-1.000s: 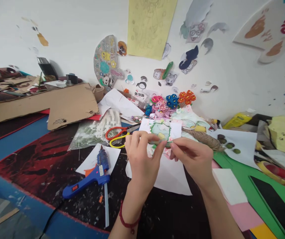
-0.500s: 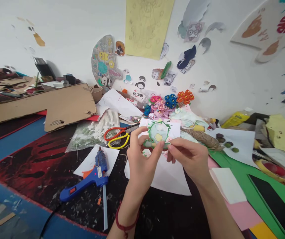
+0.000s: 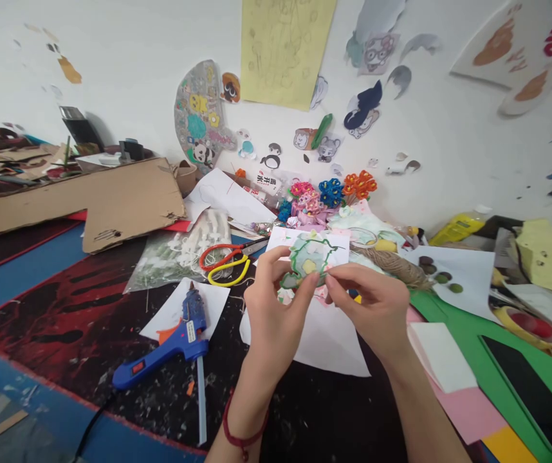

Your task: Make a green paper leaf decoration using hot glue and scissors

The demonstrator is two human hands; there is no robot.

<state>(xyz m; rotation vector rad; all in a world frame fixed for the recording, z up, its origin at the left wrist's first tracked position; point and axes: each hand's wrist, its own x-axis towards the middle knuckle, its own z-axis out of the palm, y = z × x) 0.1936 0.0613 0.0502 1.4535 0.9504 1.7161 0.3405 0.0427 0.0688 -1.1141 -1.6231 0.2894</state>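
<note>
Between my two hands is a small translucent craft piece, pale green with a dark green vine-like edge and a yellow spot low in its middle. My left hand pinches its lower left part between thumb and fingers. At its lower right edge, the thumb and forefinger of my right hand are pressed together; the fingers partly hide that edge. A thin green strand juts out from the piece's upper right. Below the hands lies white paper on a dark mat.
A blue glue gun rests on the left, its glue stick pointing forward. Scissors with red and yellow handles lie behind it. To the right are a twine roll, folded white tissue and a black phone.
The craft piece has tilted slightly in my fingers, and its green strand now reaches further right. My right hand has shifted a little to the right. Both hands keep their pinch.
</note>
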